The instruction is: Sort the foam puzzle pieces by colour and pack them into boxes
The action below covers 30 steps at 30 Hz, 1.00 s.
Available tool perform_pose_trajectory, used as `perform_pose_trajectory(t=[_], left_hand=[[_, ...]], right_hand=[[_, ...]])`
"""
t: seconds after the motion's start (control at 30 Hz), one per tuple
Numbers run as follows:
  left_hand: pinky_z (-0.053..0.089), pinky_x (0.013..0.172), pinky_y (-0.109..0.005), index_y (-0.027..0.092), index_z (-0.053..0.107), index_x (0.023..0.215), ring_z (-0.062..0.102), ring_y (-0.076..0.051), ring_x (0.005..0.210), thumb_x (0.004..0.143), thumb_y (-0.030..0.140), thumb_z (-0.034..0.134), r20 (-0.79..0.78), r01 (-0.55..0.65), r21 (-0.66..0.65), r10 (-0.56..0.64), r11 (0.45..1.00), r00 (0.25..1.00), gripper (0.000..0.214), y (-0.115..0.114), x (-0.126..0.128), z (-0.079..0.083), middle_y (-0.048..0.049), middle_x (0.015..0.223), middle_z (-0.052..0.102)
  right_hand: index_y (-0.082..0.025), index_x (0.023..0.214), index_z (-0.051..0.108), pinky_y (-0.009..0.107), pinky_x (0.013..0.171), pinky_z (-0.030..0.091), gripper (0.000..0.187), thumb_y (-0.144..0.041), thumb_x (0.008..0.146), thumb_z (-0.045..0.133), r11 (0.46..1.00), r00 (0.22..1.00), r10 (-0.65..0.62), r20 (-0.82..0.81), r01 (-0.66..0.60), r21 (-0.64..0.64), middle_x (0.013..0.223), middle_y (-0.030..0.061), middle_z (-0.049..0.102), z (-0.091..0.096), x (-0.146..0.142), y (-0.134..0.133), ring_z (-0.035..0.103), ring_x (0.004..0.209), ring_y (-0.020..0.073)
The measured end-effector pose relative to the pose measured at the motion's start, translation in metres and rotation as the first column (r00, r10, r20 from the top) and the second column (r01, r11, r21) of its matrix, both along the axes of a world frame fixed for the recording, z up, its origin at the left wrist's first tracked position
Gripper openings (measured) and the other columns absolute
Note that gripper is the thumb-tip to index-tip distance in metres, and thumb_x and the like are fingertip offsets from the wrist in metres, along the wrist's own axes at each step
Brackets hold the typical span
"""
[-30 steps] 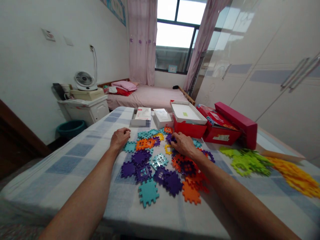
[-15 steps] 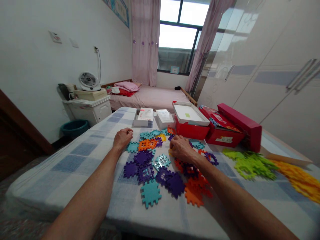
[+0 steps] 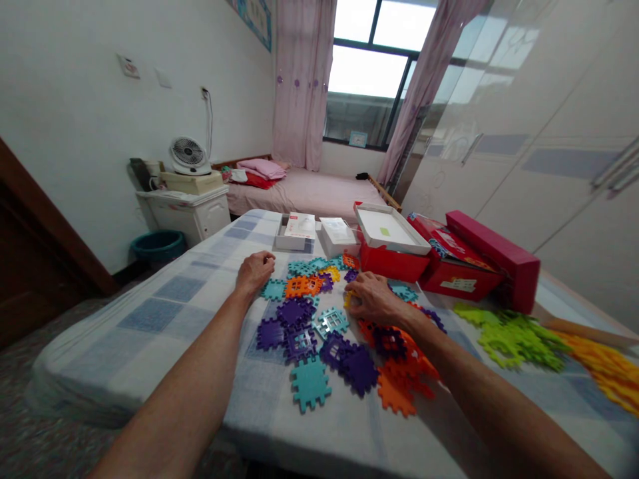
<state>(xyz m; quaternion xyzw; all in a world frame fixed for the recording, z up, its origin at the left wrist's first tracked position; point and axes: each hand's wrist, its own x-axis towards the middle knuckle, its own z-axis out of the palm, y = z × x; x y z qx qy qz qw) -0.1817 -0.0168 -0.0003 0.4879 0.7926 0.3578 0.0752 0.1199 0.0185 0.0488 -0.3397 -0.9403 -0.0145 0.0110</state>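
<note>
My right hand [image 3: 377, 297] is bent over the middle of a spread of plastic interlocking tiles, its fingers closed on a yellow interlocking tile [image 3: 348, 299] that shows only in part. Left of the spread, my left hand [image 3: 255, 271] rests on the cloth with curled fingers, near a teal tile [image 3: 274, 289]; its palm side is hidden. Between the hands lie orange window tiles [image 3: 297, 286] and a teal window tile [image 3: 332, 322]. Closer to me are purple tiles [image 3: 358, 369], a plain teal tile [image 3: 310, 384] and orange tiles [image 3: 396, 392], partly under my right forearm.
White boxes [image 3: 290, 243] and red boxes [image 3: 392, 261] stand along the table's far side. Green pieces [image 3: 519, 336] and yellow-orange pieces [image 3: 596, 366] are heaped at right. The checked cloth [image 3: 164, 313] covers the table. Beyond are a bed [image 3: 324, 189] and a fan [image 3: 188, 156].
The view has turned slightly left, so everything sits further right. My right hand has shifted slightly, and more of the yellow tile shows at its fingertips. My left hand stays beside the tiles.
</note>
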Motion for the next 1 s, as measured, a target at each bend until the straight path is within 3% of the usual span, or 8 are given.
perform_pose_trajectory(t=[0.17,0.33,0.5,0.67,0.73,0.87,1.0], left_hand=[[0.043,0.066,-0.026,0.02,0.069,0.094,0.065,-0.018,0.076,0.077,0.028,0.045,-0.014,0.002,-0.006,-0.002,1.0,1.0,0.03,0.001,0.0,-0.001,-0.004,0.076,0.072],[0.043,0.065,-0.025,0.021,0.068,0.094,0.064,-0.017,0.073,0.078,0.029,0.044,-0.023,0.01,-0.009,-0.01,1.0,1.0,0.03,0.001,-0.001,-0.001,-0.0034,0.076,0.071],[0.043,0.067,-0.026,0.021,0.069,0.092,0.065,-0.018,0.075,0.078,0.03,0.045,-0.024,0.005,-0.003,-0.005,1.0,1.0,0.029,0.001,0.0,-0.002,-0.0033,0.076,0.071],[0.044,0.069,-0.027,0.022,0.069,0.092,0.065,-0.019,0.077,0.078,0.029,0.045,-0.028,0.0,0.005,0.0,1.0,1.0,0.029,0.002,-0.001,-0.003,-0.0036,0.077,0.072],[0.043,0.069,-0.026,0.021,0.069,0.092,0.065,-0.019,0.077,0.077,0.028,0.045,-0.031,0.003,0.005,-0.002,1.0,1.0,0.029,0.002,-0.001,-0.003,-0.0035,0.077,0.072],[0.043,0.067,-0.026,0.021,0.069,0.093,0.065,-0.018,0.076,0.077,0.028,0.044,-0.037,0.013,0.002,-0.013,1.0,0.999,0.03,0.002,-0.002,-0.003,-0.003,0.074,0.071],[0.043,0.067,-0.026,0.021,0.069,0.093,0.064,-0.018,0.076,0.077,0.028,0.044,-0.039,0.013,0.003,-0.013,1.0,0.999,0.03,0.002,-0.002,-0.004,-0.0028,0.075,0.071]], right_hand=[[-0.02,0.123,0.054,0.039,0.082,0.039,0.045,-0.032,0.08,0.053,0.997,0.998,-0.054,-0.024,0.056,0.046,0.115,0.0133,0.049,0.007,-0.021,0.01,0.05,0.099,0.0247],[-0.022,0.116,0.059,0.042,0.081,0.041,0.039,-0.033,0.079,0.053,0.998,0.996,-0.063,0.062,0.065,-0.022,0.114,0.0133,0.048,0.006,-0.043,0.017,0.049,0.104,0.0269],[-0.018,0.103,0.064,0.042,0.081,0.041,0.031,-0.034,0.077,0.055,0.996,0.994,-0.018,0.111,0.027,-0.081,0.108,0.0135,0.052,0.008,-0.031,0.006,0.051,0.099,0.0268],[-0.018,0.125,0.053,0.044,0.083,0.04,0.047,-0.031,0.08,0.054,0.999,0.999,-0.054,0.008,0.054,0.0,0.115,0.0151,0.051,0.015,-0.022,0.006,0.051,0.103,0.0284],[-0.017,0.128,0.05,0.044,0.083,0.04,0.049,-0.033,0.082,0.052,0.997,0.996,-0.069,-0.048,0.07,0.02,0.119,0.0161,0.05,0.011,-0.026,0.012,0.05,0.107,0.0287],[-0.023,0.127,0.053,0.044,0.087,0.039,0.048,-0.035,0.08,0.056,0.997,0.999,-0.017,-0.047,0.014,-0.071,0.123,0.0132,0.052,-0.007,-0.037,0.024,0.05,0.111,0.0275],[-0.025,0.122,0.057,0.044,0.084,0.04,0.044,-0.034,0.079,0.057,0.999,0.999,-0.02,-0.041,0.019,-0.042,0.116,0.0119,0.057,-0.02,-0.039,0.031,0.053,0.104,0.0278]])
